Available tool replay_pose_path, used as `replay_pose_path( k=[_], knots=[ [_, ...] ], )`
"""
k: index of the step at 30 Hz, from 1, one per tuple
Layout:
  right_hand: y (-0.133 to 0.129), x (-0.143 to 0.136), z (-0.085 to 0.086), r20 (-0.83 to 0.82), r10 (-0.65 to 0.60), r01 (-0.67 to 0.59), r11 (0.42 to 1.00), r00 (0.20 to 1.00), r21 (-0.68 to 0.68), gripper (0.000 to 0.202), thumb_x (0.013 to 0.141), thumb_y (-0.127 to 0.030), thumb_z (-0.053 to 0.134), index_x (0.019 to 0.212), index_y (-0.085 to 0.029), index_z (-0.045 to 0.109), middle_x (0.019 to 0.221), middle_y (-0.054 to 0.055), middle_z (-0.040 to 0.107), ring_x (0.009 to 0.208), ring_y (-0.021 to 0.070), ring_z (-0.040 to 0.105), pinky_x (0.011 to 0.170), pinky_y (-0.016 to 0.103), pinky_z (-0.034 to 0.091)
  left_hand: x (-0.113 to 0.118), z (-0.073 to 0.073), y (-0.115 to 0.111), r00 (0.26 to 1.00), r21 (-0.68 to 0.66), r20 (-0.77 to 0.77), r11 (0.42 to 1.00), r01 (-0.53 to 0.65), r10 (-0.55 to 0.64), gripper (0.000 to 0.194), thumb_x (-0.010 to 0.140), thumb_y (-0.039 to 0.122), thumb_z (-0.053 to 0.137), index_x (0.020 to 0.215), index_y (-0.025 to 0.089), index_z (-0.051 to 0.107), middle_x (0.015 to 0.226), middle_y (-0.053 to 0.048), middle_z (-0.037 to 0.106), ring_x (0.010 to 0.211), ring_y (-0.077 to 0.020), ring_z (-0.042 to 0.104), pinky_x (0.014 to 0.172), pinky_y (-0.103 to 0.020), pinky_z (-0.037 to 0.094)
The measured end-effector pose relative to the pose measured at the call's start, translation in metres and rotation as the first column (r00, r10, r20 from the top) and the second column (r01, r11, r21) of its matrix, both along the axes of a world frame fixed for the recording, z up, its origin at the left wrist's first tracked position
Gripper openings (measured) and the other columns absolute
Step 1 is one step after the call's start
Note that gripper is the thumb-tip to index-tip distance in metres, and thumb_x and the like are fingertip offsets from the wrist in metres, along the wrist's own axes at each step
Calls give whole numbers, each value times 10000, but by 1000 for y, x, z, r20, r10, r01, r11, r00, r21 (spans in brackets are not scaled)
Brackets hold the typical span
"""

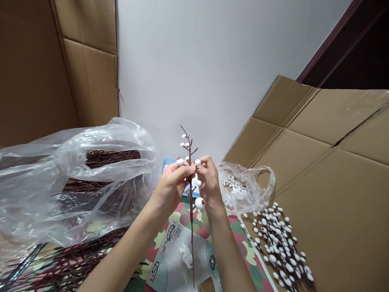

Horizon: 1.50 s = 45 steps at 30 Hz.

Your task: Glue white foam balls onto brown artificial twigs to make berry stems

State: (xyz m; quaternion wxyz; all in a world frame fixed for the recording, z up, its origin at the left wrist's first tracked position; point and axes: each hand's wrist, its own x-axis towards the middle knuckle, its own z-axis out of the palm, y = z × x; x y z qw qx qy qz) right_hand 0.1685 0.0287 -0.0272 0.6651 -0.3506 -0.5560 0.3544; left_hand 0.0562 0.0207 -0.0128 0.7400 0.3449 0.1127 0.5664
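Upright between my hands stands a brown artificial branch [191, 215] with white berries, its thin stem reaching down over the table. My left hand [173, 178] pinches the stem at its upper part, thumb across it. Close by on the right, the fingers of my right hand [209, 178] are closed at a white berry [197, 162] on a side twig. A larger white berry [199, 203] with a brown tip sits lower, near my right wrist. Several bare twig tips and small white berries show above my hands.
Clear plastic bags [100, 138] with bundles of bare brown stems lie at left, more loose stems [69, 259] below. A bag of white berries [234, 185] stands right, beside finished-looking berry branches [279, 243]. A printed sheet [170, 263] covers part of the patterned table. Cardboard [328, 170] walls both sides.
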Motion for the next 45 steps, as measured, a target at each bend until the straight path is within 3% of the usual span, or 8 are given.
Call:
replay_pose_path(
  k=[3,6,13,19,26,32,40,45],
  knots=[
    [0,4,1,18,41,-41,999,999,-23,137,748,-344,634,744,-213,598,699,-51,558,712,116,510,706,262,373,-3,3,-1,1000,-36,11,999,7,-7,206,635,185,744,567,142,555,613,36,483,577,-69,435,555,-184,385],
    [-5,6,6,-133,57,-65,996,989,-55,137,685,-329,666,700,-211,598,659,-50,558,685,113,520,707,262,390,-4,6,-2,1000,-18,-12,1000,3,-4,185,636,187,732,573,145,564,623,30,488,586,-74,437,565,-193,387],
    [-29,0,16,-321,106,-121,992,941,-28,64,724,-266,626,700,-223,584,621,-50,496,651,102,501,683,253,434,-1,5,-7,959,211,-206,966,-149,193,286,707,204,687,523,165,470,606,27,456,629,-104,435,633,-245,375],
    [-36,-9,11,-375,59,-38,997,925,62,37,702,-191,608,708,-228,603,700,-47,543,702,83,519,741,236,448,1,6,-13,924,280,-260,938,-206,281,286,737,207,672,549,170,460,614,30,454,623,-105,420,610,-250,358],
    [-41,-13,9,-296,-167,209,971,940,117,56,729,-197,606,760,-237,583,754,-36,533,716,100,501,673,245,413,5,6,-14,886,330,-288,906,-264,363,282,729,191,651,542,178,441,596,35,440,595,-101,395,586,-256,336],
    [-40,-17,2,-288,-234,281,950,928,133,63,768,-181,601,784,-236,575,773,-40,545,713,98,508,669,242,408,7,6,-16,875,338,-293,898,-281,385,274,739,205,642,543,179,453,589,34,436,590,-101,390,581,-260,335],
    [-41,-18,4,-317,-205,250,962,926,107,38,775,-214,604,799,-244,600,794,-42,555,742,101,527,711,248,435,12,-1,-16,922,246,-222,933,-263,319,279,746,208,665,552,175,467,590,42,433,583,-91,395,555,-237,348],
    [-37,-17,6,-359,-116,169,979,926,118,42,736,-217,605,754,-235,571,746,-42,543,689,99,530,677,258,450,13,-3,-17,944,205,-190,951,-231,270,235,746,191,670,574,175,510,595,32,509,580,-95,459,531,-229,368]
  ],
)
